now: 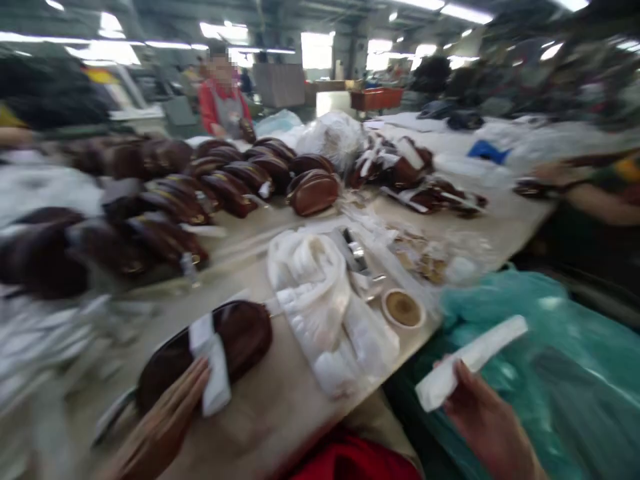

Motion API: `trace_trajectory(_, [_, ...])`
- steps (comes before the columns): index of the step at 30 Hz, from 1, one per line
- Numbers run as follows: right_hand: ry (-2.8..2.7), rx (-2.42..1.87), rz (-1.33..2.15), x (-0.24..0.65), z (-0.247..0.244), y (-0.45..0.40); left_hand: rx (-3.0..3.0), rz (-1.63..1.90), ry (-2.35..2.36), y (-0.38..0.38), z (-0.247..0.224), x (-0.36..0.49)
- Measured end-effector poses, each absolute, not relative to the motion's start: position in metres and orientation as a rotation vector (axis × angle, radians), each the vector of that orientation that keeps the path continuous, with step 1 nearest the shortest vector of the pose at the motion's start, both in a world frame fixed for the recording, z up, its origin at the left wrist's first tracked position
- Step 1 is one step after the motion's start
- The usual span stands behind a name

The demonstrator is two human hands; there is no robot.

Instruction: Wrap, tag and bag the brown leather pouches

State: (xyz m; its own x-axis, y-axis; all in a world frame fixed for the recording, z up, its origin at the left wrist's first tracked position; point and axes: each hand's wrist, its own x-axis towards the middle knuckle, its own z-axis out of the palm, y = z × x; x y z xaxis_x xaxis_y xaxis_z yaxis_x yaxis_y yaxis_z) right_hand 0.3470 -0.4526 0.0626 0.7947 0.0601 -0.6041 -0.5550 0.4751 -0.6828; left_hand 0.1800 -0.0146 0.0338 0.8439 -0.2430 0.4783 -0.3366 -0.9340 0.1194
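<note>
A dark brown leather pouch [247,333] lies on the table in front of me, with a white strip [214,373] laid across it. My left hand [167,417] rests at the pouch's near side, its fingers stretched out flat and touching the edge of that strip. Off the table's edge on the right, my right hand [480,413] pinches a folded white paper-like strip [475,360] between thumb and fingers. Clear plastic bags [320,300] are heaped between my hands. Beside them stands a small round tub [403,309] with brown contents.
Rows of brown pouches [230,173] fill the table's far left. Loose white strips [65,340] pile up at left. A green plastic bag [575,353] bulges at right. A person in red [225,100] stands across; another person's arm [595,190] reaches in at right.
</note>
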Motion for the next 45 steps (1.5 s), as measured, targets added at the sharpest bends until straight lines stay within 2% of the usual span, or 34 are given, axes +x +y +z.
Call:
trace_trajectory(4, [0.323, -1.084, 1.017, 0.310, 0.057, -0.331, 3.030, 0.533, -0.290, -0.006, 0.035, 0.155])
trace_trajectory(6, [0.209, -1.083, 1.195, 0.294, 0.058, -0.283, 3.013, 0.446, -0.247, -0.004, 0.033, 0.156])
trace_trajectory(13, [0.273, -0.990, 1.463, 0.264, 0.047, -0.181, 2.764, 0.271, -0.174, -0.006, 0.042, 0.157])
trace_trajectory(20, [0.275, -0.910, 1.639, 0.244, 0.034, -0.143, 2.633, 0.121, -0.154, 0.002, 0.056, 0.157])
trace_trajectory(29, [0.199, -0.938, 1.751, 0.265, 0.026, -0.130, 2.613, 0.003, -0.177, 0.006, 0.058, 0.156])
trace_trajectory(33, [0.117, -0.953, 1.883, 0.278, 0.031, -0.135, 2.745, 0.105, -0.210, 0.005, 0.047, 0.158])
trace_trajectory(36, [0.096, -1.020, 1.770, 0.287, 0.031, -0.151, 2.819, 0.244, -0.226, 0.002, 0.041, 0.159])
trace_trajectory(41, [0.152, -1.201, 1.448, 0.293, 0.028, -0.167, 2.819, 0.265, -0.238, -0.001, 0.044, 0.159])
trace_trajectory(45, [0.170, -1.263, 1.355, 0.287, 0.028, -0.162, 2.823, 0.359, -0.164, -0.006, 0.041, 0.160])
